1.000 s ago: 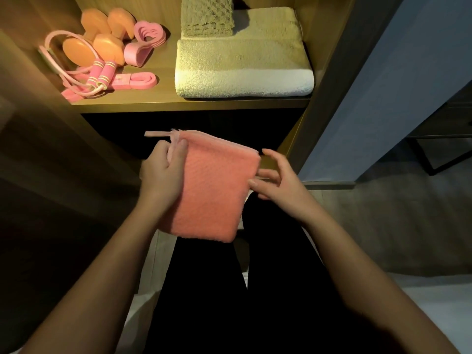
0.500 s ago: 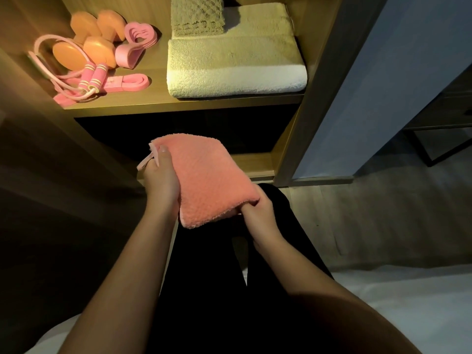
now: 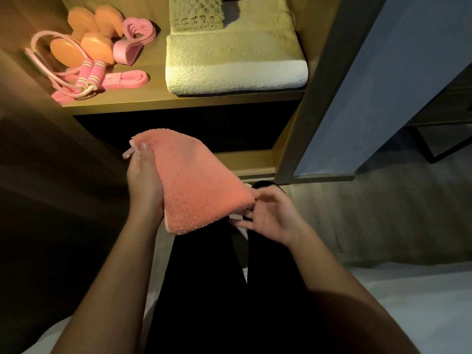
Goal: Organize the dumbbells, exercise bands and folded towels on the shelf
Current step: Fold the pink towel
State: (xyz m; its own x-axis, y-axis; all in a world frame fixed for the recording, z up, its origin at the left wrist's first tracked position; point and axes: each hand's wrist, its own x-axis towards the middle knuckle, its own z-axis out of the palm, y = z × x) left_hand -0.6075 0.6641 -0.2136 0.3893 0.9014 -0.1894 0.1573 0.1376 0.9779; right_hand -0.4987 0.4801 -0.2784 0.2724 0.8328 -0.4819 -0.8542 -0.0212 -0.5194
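A: Pink towel [image 3: 196, 182] between the hands. The left hand [image 3: 144, 180] clamps its edge, thumb on top, and the right hand [image 3: 268, 215] touches the near corner. Pinching? Can't tell.
B: Tuck that corner, keep the fold flat, then lift to the shelf [image 3: 178, 100] beyond both hands.

You face a warmly lit wooden shelving unit [image 3: 178, 104]; a blue-grey wall [image 3: 383, 85] stands to its right, above grey wood-grain floor [image 3: 383, 213].

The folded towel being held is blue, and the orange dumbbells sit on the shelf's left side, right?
No: the head view shows the held towel is coral pink, not blue. The orange dumbbells do sit on the left side of the shelf.
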